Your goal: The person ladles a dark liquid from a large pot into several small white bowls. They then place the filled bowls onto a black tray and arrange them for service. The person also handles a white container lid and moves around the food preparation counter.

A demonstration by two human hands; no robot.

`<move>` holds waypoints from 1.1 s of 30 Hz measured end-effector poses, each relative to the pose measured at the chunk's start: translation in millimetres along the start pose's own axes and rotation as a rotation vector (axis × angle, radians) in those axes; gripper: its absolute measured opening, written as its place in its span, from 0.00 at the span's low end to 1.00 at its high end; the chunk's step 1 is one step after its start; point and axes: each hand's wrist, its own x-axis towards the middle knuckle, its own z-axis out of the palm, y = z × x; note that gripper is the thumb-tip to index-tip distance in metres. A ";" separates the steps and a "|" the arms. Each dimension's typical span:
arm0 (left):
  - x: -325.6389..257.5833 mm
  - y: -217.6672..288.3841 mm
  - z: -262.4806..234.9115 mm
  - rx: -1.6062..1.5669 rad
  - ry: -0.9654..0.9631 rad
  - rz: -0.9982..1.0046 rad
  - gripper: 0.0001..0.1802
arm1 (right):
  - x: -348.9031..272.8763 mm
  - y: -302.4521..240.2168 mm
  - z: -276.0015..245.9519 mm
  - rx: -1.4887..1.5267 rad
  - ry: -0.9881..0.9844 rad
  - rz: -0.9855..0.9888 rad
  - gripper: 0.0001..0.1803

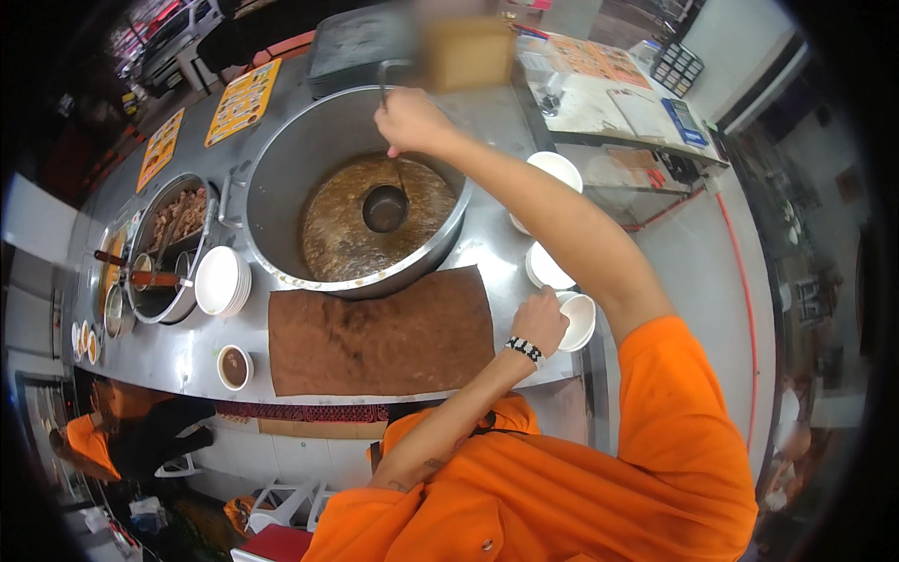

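Observation:
My right hand (412, 120) is closed around the upper handle of a metal ladle (385, 208). The ladle's round bowl sits at the surface of brown broth (328, 229) inside a large metal pot (257, 169). Stretched across to the right, my left hand (541, 318), with a black-and-white bracelet at the wrist, has its fingers closed on the rim of a white cup (579, 323) near the table's right edge. That cup looks empty. More white cups (549, 267) stand just beyond it, and another white stack (554, 172) is partly behind my right forearm.
A brown cloth (379, 337) lies before the pot. Left of it are a small cup of brown liquid (234, 367), stacked white bowls (222, 281) and a smaller pot of meat (183, 211) with wooden-handled utensils. A side table (590, 117) holds papers; a person (94, 440) is at lower left.

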 end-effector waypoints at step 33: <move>-276.8 -201.5 -186.2 -1.558 0.889 -0.258 0.16 | 21.3 13.6 119.6 -0.304 -0.263 -0.353 0.15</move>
